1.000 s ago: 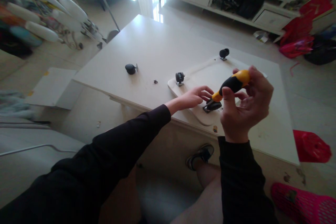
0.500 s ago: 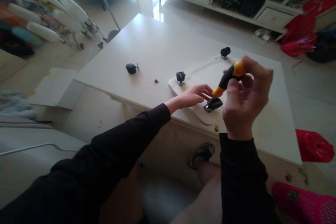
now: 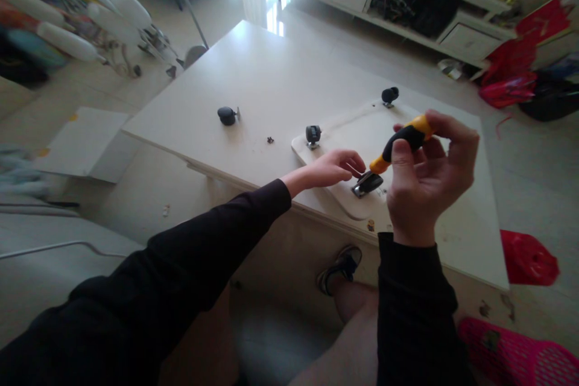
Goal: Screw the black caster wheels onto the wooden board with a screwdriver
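My right hand (image 3: 427, 181) has its fingers wrapped round the driver (image 3: 406, 137), which leans over more than a moment ago. Its low end is at the near wheel (image 3: 371, 182) on the board (image 3: 346, 137), so I think this wheel isn't done. I can't tell if my left hand (image 3: 332, 167) pinches anything.

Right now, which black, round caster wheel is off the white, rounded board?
The leftmost black caster wheel, lying on the white tabletop, its metal plate turned sideways; the other three casters stand on the white board.
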Motion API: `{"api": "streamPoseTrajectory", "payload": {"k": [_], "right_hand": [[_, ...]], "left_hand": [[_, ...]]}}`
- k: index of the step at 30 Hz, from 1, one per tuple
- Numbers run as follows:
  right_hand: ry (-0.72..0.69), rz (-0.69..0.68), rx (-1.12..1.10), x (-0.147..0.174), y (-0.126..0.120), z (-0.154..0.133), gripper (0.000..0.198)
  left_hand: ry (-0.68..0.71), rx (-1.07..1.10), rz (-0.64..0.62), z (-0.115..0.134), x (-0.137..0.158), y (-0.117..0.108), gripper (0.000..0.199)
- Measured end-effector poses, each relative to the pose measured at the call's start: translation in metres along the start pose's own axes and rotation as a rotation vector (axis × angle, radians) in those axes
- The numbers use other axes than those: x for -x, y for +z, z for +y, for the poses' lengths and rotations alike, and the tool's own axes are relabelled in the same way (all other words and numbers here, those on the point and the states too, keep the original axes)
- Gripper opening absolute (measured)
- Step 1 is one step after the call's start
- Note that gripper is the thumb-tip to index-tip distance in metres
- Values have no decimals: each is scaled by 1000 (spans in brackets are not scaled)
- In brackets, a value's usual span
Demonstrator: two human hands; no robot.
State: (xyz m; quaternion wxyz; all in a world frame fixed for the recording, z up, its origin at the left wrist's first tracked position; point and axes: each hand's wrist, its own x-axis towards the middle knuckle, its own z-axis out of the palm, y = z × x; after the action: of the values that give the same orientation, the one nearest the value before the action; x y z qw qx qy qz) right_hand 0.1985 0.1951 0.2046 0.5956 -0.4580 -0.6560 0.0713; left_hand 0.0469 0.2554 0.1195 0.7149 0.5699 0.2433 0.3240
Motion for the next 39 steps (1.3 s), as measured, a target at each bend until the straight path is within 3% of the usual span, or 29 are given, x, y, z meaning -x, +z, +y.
{"api": "streamPoseTrajectory", "payload": {"k": [5,12,17,24,28,32,35,39], "right_hand": [[-68,93,35,-1,4,3,43],[-63,43,-37,2,5,1,39],[-74,167,48,0,9,6,46],[-161,128,-139,-1,18,6,33],[-161,187,-118,-3,18,2,28],[-159,250,-76,-3,18,3,37],[-147,177,-122,0,19,4,24],[-145,138,-148,0,20,2,26]], "left_hand": [[18,-104,47,9,4,3,31],[136,-145,79,18,5,17,17],[211,-125,113,17,4,23,18],[236,-224,147,12,-1,27,13],[271,-252,113,13,1,27,10],[298,-241,150,16,3,31,14],[271,-231,234,19,2,34,20],[231,-150,231,22,1,32,31]]}}
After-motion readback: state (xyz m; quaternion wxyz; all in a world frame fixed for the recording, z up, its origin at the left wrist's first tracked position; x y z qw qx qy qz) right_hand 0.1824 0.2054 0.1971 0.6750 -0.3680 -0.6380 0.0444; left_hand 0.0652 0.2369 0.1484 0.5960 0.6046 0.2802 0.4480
